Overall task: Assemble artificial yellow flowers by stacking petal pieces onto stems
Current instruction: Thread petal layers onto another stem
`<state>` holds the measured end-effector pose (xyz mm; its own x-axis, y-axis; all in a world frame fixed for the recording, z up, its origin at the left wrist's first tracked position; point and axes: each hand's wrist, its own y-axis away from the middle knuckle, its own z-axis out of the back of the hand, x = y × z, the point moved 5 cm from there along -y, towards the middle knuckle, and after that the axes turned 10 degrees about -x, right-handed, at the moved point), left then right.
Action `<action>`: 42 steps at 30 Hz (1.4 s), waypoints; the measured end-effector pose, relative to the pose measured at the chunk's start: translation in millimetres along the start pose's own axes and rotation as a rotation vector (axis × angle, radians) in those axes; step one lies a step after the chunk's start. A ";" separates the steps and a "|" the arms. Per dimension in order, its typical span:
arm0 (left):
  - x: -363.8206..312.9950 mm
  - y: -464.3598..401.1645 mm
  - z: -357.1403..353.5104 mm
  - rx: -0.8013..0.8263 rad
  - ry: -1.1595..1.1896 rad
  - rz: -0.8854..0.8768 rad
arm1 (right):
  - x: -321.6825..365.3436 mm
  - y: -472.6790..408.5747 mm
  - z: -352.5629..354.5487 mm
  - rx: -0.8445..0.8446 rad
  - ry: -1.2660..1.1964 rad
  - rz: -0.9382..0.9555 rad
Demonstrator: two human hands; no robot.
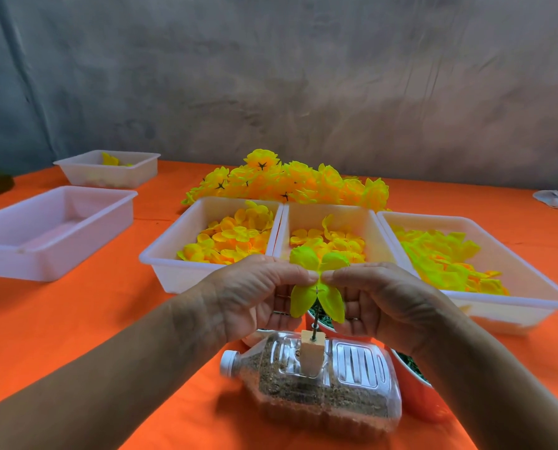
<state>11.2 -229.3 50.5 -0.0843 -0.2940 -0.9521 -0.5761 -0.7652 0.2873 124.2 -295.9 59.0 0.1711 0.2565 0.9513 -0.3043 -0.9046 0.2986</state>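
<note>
Closest to the camera there's a clear plastic bottle (pixel 316 381) lying on its side on the orange tablecloth (pixel 76 319), partly filled with sandy stuff, white cap pointing left. A little wooden block (pixel 310 347) sticks out of a cut in its top, and a thin dark stem (pixel 314 323) stands upright in that block.

Right above it, both hands meet at the stem tip. The left hand (pixel 251 297) and the right hand (pixel 381 297) each pinch a yellow-green petal piece (pixel 316 284) from opposite sides, fingertips almost touching, with the piece sitting at the top of the stem and its lobes spread up and down. An orange-red bowl (pixel 414 384) peeks out under the right wrist.

Past the hands, three white trays of yellow petals sit side by side: left tray (pixel 160 258), middle tray (pixel 336 211), right tray (pixel 531 297). Behind them is a heap of finished yellow flowers (pixel 290 183). Off left, an empty-looking white tray (pixel 43 264), then a smaller tray (pixel 108 177) with a few petals.
</note>
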 end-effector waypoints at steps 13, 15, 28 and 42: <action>5.3 1.0 -1.3 0.031 0.000 0.008 | -4.9 -1.9 1.1 0.030 0.017 -0.015; 6.2 1.1 -1.5 0.030 0.001 0.013 | -7.4 -2.7 1.7 0.038 0.012 -0.033; -1.3 3.1 1.8 0.011 -0.098 -0.178 | -12.4 -6.6 0.8 0.081 -0.045 -0.063; 9.1 1.2 -3.7 0.025 0.013 0.034 | -13.2 -6.4 1.1 0.082 -0.050 -0.099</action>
<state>12.7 -235.1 42.6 -0.0939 -0.3273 -0.9403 -0.5933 -0.7401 0.3168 125.0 -293.8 44.4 0.2439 0.3299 0.9120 -0.2066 -0.9011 0.3812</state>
